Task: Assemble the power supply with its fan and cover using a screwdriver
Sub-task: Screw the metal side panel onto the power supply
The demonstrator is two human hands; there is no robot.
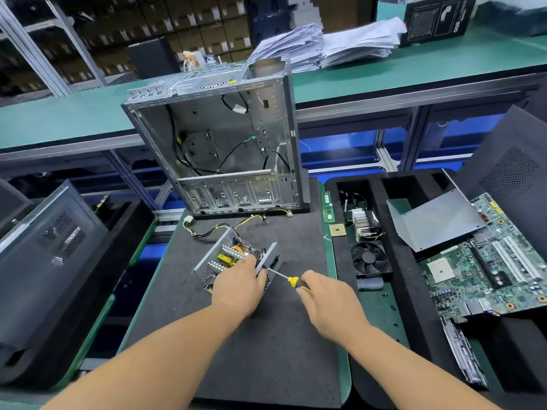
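Observation:
An open power supply (220, 257) with bare circuitry and perforated metal walls lies on the dark foam mat (251, 350), its cables trailing up to the left. My left hand (236, 287) grips its near right side. My right hand (324, 297) holds a yellow-and-black screwdriver (291, 280) whose tip touches the unit's right end panel. A black fan (370, 258) lies in the foam tray to the right. A bent grey metal cover (435, 220) rests beyond it on the tray.
An empty metal computer case (225, 143) stands upright behind the mat. The right tray (405, 291) holds a heatsink (364, 223), RAM stick, CPU chip and a green motherboard (488, 270). Black case panels lean at left (53, 255) and right (512, 167).

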